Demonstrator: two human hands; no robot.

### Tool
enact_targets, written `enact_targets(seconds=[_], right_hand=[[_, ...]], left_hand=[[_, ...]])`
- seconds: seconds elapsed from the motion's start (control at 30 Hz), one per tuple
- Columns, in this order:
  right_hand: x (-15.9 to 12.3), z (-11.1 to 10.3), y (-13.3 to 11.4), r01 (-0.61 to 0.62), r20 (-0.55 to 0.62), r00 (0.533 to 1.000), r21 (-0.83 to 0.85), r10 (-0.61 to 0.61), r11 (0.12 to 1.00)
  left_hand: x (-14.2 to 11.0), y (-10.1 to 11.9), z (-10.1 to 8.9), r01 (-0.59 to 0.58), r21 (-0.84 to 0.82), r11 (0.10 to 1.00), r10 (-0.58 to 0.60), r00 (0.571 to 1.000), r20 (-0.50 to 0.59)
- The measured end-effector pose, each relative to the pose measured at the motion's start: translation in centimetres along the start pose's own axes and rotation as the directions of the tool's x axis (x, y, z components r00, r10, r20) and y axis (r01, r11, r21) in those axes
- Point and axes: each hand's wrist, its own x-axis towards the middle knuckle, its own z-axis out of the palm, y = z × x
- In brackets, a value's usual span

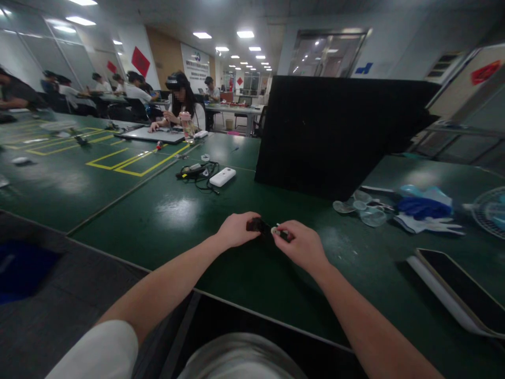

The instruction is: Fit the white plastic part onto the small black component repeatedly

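Both hands are working over the green surface (236, 284) here; the left hand (238, 230) has its fingers curled on a small dark object (257, 226); just beside it, the right hand (303, 246) pinches a small pale piece (275, 230) between its fingers, and whether the two things touch, I cannot tell! Beyond them lies a white device (223, 177), near tangled black cable (211, 185); to the right stands a large black panel (323, 137)

Office-like workroom: green worktables (236, 276), seated people (199, 117)
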Motion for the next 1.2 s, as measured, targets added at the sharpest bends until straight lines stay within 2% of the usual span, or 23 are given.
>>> enact_targets(seconds=[0.07,0.2,0.4,0.6,0.7,0.8,0.9,1.0,1.1,1.2], right_hand=[[0.2,0.1,-0.2,0.082,-0.038,0.996,0.07,-0.08,0.994],[0.6,0.7,0.0,0.185,0.04,0.981,0.099,-0.189,0.978],[0.5,0.4,1.2,0.139,0.017,0.99,0.08,-0.141,0.987],[0.5,0.4,0.4,0.156,0.074,0.984,0.082,-0.162,0.984],[0.8,0.1,1.4,0.082,-0.004,0.997,0.027,-0.082,0.996],[1.1,0.0,3.7,-0.042,-0.065,0.997,-0.03,0.04,0.999],[1.7,0.8,5.3,-0.091,0.03,0.995,-0.106,0.095,0.99],[2.4,1.9,5.1,-0.064,0.152,0.984,-0.21,0.098,0.976],[2.8,2.3,4.5,-0.06,0.206,0.97,-0.295,0.125,0.954],[2.6,1.5,4.9,-0.109,0.225,0.955,-0.345,0.195,0.932]], left_hand=[[0.1,0.3,0.6,-0.014,-0.06,0.998,0.017,0.999,0.042],[0.2,0.5,1.2,-0.034,-0.127,0.991,0.043,0.997,0.065],[0.1,0.2,0.8,0.003,-0.158,0.987,0.008,0.997,0.075],[-0.1,0.6,0.5,-0.026,-0.116,0.993,0.036,0.995,0.09],[-0.2,0.8,0.5,-0.022,-0.118,0.993,0.033,0.995,0.094],[-0.2,0.9,0.3,-0.004,-0.076,0.997,0.01,0.996,0.084],[-0.2,1.1,0.1,0.017,0.056,0.998,-0.019,0.999,0.04],[-0.2,1.4,-0.2,0.025,0.169,0.985,-0.026,1.0,0.001],[-0.3,1.5,-0.5,0.018,0.181,0.983,-0.018,1.0,0.001],[-0.4,1.4,-0.5,0.019,0.147,0.989,-0.02,1.0,0.009]])
